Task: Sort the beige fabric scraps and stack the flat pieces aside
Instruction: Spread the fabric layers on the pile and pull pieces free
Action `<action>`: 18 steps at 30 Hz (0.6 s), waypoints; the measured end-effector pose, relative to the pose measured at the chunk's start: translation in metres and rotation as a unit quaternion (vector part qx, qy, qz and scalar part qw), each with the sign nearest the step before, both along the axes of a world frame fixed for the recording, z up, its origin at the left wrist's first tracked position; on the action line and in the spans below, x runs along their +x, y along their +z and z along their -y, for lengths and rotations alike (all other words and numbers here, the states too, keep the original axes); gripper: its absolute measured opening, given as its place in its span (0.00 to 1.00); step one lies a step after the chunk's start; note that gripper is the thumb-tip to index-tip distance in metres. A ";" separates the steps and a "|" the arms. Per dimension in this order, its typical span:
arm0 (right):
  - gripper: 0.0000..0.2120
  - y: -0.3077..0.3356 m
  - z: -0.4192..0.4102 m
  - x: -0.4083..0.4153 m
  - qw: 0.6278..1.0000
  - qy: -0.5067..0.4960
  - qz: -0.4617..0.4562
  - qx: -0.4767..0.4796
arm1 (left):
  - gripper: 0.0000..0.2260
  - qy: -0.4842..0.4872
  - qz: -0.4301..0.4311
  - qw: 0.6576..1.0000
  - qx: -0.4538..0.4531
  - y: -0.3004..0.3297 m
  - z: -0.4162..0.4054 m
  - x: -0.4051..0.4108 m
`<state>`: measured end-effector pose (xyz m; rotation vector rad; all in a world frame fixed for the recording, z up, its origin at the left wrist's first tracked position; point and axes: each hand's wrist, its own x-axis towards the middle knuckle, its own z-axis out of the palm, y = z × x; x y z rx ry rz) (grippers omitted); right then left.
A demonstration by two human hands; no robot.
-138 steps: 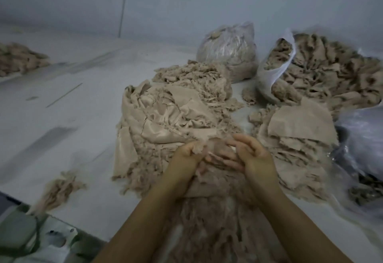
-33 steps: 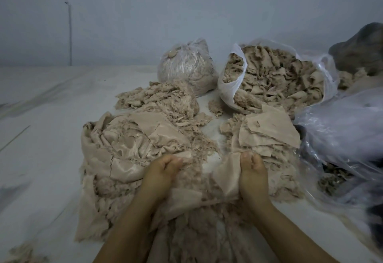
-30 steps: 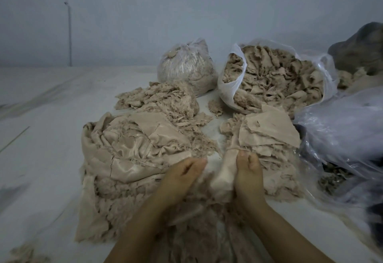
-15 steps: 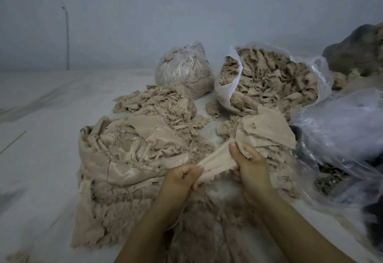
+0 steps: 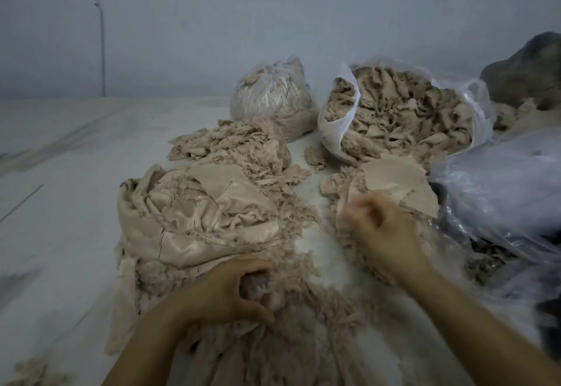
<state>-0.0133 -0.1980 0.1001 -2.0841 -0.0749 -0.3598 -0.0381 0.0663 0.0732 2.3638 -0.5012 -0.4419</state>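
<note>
Clearly there's plenty left: the left hand (image 5: 230,291) grips frayed scraps (image 5: 303,349) in the near heap, while the blurred right hand (image 5: 379,227), fingers curled, reaches the flat stack (image 5: 400,182). Whether it holds a piece, I cannot tell.

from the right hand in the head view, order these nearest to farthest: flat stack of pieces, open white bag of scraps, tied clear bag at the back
From the right hand:
1. flat stack: right under and just beyond the fingers, on the right side.
2. open white bag: behind the stack, farther back on the right.
3. tied clear bag: far back, toward the centre, by the wall.
</note>
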 end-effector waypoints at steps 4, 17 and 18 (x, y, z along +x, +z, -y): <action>0.18 -0.051 -0.062 -0.041 0.953 0.272 -0.114 -0.064 | 0.17 0.073 0.009 0.991 -0.113 -0.002 -0.002 0.001; 0.11 -0.039 -0.042 -0.017 0.911 0.115 -0.154 0.366 | 0.13 0.195 0.095 0.937 -0.274 -0.002 -0.008 -0.009; 0.11 -0.041 -0.040 -0.017 0.904 0.121 -0.172 0.371 | 0.13 0.199 0.076 0.930 -0.299 0.002 -0.005 -0.008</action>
